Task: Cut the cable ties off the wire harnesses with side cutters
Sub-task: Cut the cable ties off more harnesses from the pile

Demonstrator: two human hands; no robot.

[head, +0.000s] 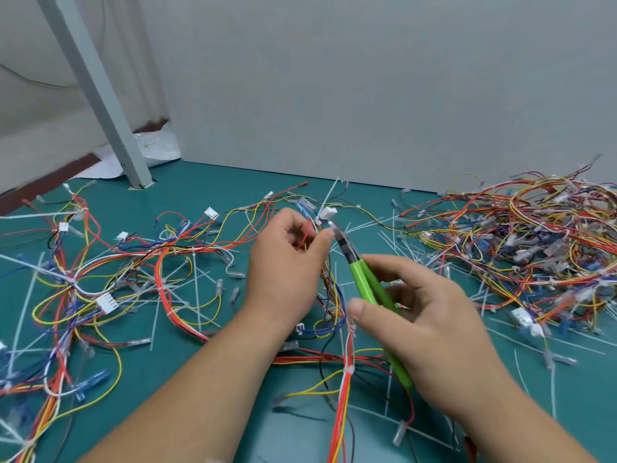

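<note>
Wires of one harness (309, 236) are pinched in the left hand (283, 262), its grip curled tight above the green bench (213, 182). The right hand (430, 315) wraps the green-handled side cutters (364, 282), whose blurred tips touch a white cable tie (318, 222) beside the left thumb. More harnesses (534, 245) are heaped at right.

Grey post (96, 95) on teal mat (213, 182)
</note>
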